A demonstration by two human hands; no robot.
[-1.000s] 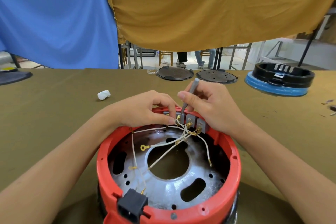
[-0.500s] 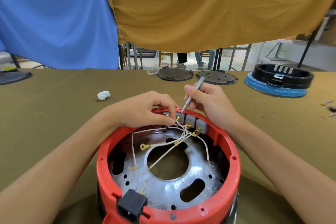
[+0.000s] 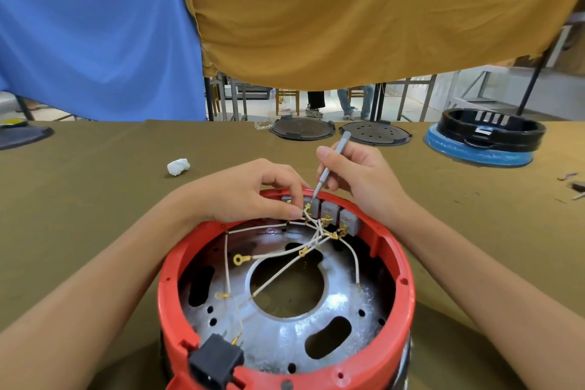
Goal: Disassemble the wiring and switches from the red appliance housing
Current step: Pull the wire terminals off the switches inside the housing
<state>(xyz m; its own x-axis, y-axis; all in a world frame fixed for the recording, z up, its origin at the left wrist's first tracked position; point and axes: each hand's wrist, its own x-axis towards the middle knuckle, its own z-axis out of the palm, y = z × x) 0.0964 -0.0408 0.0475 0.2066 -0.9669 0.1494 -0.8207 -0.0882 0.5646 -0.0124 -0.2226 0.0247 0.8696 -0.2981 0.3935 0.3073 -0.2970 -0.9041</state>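
- Red housing (image 3: 402,304) sits on the table (image 3: 95,209) before me, holding white wires (image 3: 278,255) and grey switches (image 3: 330,210).
- My left hand (image 3: 247,191) pinches a wire terminal.
- My right hand (image 3: 364,174) grips a grey screwdriver (image 3: 332,161), tip at a switch.

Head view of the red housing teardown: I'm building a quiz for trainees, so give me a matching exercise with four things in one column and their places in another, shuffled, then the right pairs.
Things:
1. grey screwdriver
2. black plug socket
3. white wad
4. grey switches

Places:
A. on the olive cloth, left of the housing
B. on the near rim of the red housing
C. in the right hand
D. inside the far wall of the housing, by the left hand

Pairs: 1-C, 2-B, 3-A, 4-D
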